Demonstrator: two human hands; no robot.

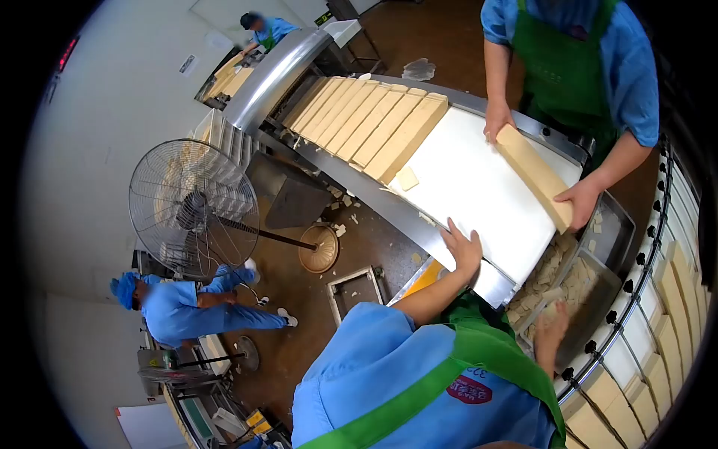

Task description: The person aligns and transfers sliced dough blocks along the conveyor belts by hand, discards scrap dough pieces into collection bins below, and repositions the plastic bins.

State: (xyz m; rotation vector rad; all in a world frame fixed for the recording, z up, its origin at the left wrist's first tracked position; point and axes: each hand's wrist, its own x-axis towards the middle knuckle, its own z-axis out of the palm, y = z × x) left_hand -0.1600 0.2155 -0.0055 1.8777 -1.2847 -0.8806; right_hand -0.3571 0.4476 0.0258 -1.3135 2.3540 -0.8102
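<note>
My left hand [464, 248] has its fingers spread at the near edge of the white belt [479, 179] and holds nothing. My right hand [550, 329] is low over a metal bin of pale scraps [576, 288]; it is blurred and its fingers are hard to make out. Across the belt a co-worker's two hands [583, 202] hold a long pale block [535, 176] by its ends. Further up the belt lies a row of similar blocks [407, 135], side by side, with a small loose piece [407, 178] beside them.
A curved conveyor [636, 314] carrying more blocks runs along the right. A standing fan [193, 209] is at the left, near a metal frame [357, 288] on the floor. One person [194, 307] stands at lower left, another [269, 31] at the far machine.
</note>
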